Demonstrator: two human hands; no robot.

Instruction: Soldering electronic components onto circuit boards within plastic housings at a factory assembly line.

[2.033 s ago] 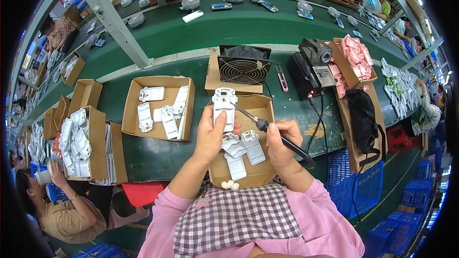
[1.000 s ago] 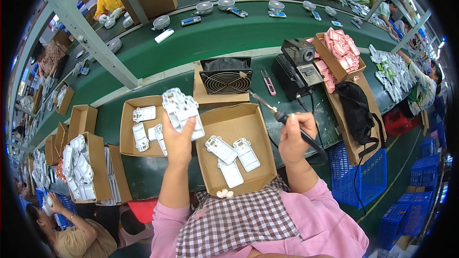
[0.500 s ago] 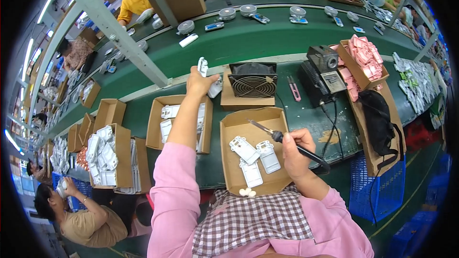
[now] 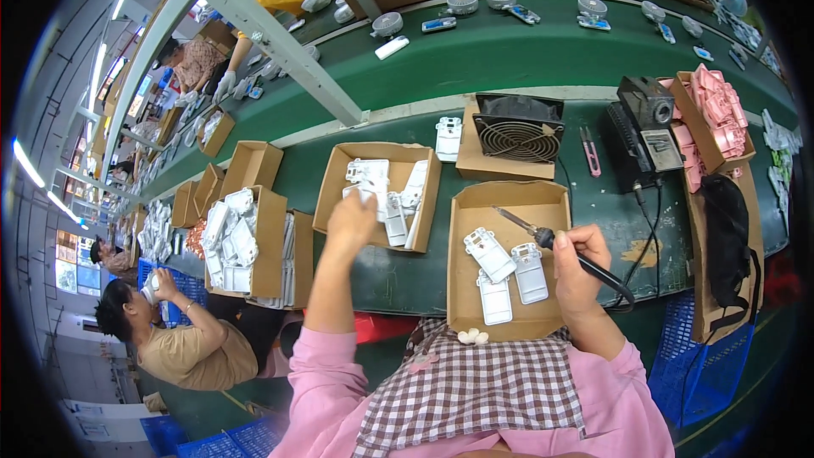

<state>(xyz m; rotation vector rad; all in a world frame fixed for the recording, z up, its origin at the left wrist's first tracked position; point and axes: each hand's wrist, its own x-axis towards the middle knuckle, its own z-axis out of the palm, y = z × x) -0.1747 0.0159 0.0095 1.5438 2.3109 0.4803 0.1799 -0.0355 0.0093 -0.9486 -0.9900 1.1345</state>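
Note:
My left hand [image 4: 352, 219] reaches into the left cardboard box [image 4: 327, 197], its fingers closed on the edge of a white plastic casing [image 4: 367, 172]. More white casings lie around it in that box. My right hand [image 4: 582, 267] grips a soldering iron [image 4: 593, 270] by its black handle, the metal tip pointing up and left. Beneath the tip, the middle cardboard box [image 4: 543, 315] holds three white casings [image 4: 531, 273], partly overlapping. Another white casing [image 4: 448, 137] lies on the bench beside the fan, apart from both hands.
Behind the middle box stands a black fan [image 4: 519, 127]. Pink tweezers [image 4: 590, 153] and a black soldering station [image 4: 640, 136] are to its right, with a cord looping down. Pink parts [image 4: 710, 110] fill a box further right. Small round fans [image 4: 462, 4] sit on the green conveyor [image 4: 509, 55].
My left hand has come back from beside the black fan into the left box. A casing now lies uncovered by the fan. My right hand still holds the soldering iron; the view has shifted left.

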